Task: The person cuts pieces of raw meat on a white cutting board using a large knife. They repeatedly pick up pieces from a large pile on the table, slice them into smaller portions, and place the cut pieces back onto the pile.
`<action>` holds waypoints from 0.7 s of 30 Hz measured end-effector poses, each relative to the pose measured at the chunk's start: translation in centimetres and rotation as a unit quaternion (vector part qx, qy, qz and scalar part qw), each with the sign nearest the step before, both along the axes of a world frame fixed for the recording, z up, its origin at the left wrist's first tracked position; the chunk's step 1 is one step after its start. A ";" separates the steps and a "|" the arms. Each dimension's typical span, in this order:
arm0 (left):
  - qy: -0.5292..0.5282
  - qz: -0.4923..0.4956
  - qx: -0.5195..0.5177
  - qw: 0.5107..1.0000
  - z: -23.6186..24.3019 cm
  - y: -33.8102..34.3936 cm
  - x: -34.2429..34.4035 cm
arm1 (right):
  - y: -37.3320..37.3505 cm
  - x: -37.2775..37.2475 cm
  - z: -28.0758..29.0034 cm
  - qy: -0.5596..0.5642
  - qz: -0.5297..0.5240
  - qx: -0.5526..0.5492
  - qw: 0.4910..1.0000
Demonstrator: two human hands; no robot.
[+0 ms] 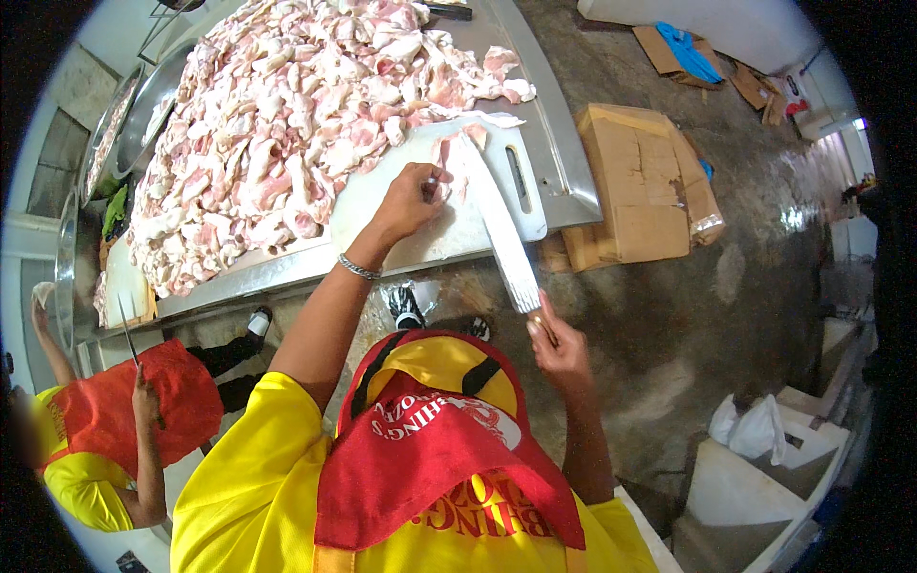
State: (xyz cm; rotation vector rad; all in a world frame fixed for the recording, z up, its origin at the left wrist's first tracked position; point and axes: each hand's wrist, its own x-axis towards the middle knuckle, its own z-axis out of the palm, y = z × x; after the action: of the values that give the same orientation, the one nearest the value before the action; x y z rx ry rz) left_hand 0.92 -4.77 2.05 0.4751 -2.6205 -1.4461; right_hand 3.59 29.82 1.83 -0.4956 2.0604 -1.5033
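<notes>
My right hand (559, 346) is closed round the wooden handle of a large knife. Its broad blade (499, 222) points away from me, with the tip over the far part of a white cutting board (377, 205). Left of the blade, my left hand (417, 199) is curled in a pinch at the near edge of a flat piece of raw chicken (455, 164) on the board. The fingertips are partly hidden. Beyond and left of the board, a big heap of pale pink raw chicken pieces (287, 124) covers the steel table (564, 181).
At the left, a co-worker in a red apron (158, 396) holds a knife (127, 329) near another board (124, 282). Metal basins (143, 119) stand beyond the heap. A cardboard box (635, 186) sits right of the table. White bags (750, 430) lie lower right.
</notes>
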 end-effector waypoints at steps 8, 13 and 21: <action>0.040 0.130 0.008 0.991 -0.7 -0.1 -1.7 | -5.6 -1.2 1.2 -0.010 0.035 0.059 0.998; 0.040 0.152 -0.072 0.985 -1.6 -0.2 -4.1 | -5.4 0.5 4.4 0.066 0.023 0.121 0.990; 0.042 0.130 -0.071 0.988 -2.2 -1.1 -3.6 | -11.6 -1.5 2.2 0.126 0.001 0.132 0.983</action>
State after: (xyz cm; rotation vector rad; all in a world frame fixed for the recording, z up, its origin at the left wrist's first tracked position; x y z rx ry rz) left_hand -2.64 -5.83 -0.14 0.6924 -2.4642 -1.1650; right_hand 2.09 18.20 4.07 -0.6066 2.4089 -1.1881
